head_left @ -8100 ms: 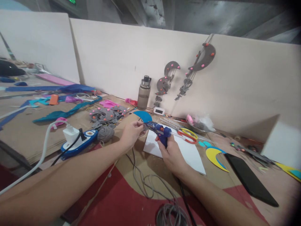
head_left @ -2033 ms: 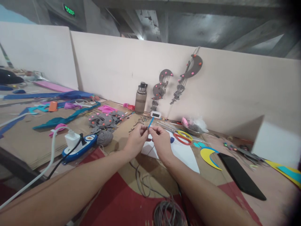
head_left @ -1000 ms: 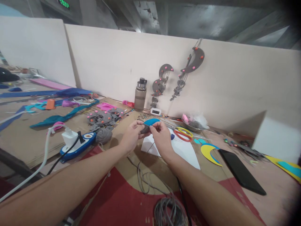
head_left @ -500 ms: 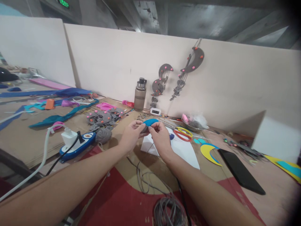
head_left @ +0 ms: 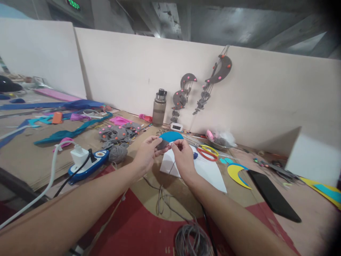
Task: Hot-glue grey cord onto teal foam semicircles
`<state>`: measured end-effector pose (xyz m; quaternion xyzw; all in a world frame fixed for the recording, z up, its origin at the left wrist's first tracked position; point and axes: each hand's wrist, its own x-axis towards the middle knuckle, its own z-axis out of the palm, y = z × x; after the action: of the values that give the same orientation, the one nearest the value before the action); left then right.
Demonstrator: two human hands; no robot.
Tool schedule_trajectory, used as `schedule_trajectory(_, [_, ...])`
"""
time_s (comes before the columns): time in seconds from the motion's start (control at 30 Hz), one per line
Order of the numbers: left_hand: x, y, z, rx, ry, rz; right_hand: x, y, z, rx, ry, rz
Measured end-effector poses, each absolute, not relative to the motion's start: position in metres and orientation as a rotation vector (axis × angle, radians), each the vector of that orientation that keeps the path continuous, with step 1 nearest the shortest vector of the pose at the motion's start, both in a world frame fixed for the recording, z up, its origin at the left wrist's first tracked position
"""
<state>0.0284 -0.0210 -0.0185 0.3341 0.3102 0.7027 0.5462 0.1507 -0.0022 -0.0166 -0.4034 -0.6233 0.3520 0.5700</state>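
Observation:
A blue, curved felt-like piece (head_left: 171,136) with a grey piece (head_left: 163,144) against it is held up over the table's middle. My left hand (head_left: 147,153) is closed on the grey piece, its thumb on top. My right hand (head_left: 183,156) is pinched at the right edge of the pieces; something small and pale shows at its fingertips. White paper (head_left: 210,174) lies beneath my right hand. A grey cord runs down to a loose coil (head_left: 191,240) near the front edge.
A bottle (head_left: 159,108) and small clock (head_left: 176,127) stand by the wall. Scissors (head_left: 207,153), a yellow crescent (head_left: 236,174) and a black phone (head_left: 273,195) lie right. A power strip (head_left: 89,165) and grey yarn ball (head_left: 117,153) lie left.
The blue piece now shows wider and flatter, and more of the grey piece is exposed. My right fingertips have shifted slightly right, away from my left ones.

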Motion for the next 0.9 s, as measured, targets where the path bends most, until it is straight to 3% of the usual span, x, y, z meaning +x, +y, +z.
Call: schedule_trajectory(0.9, [0.029,-0.023,-0.012,0.795,0.626,1.525,0.147,0.004,-0.026,-0.884,-1.226,1.032])
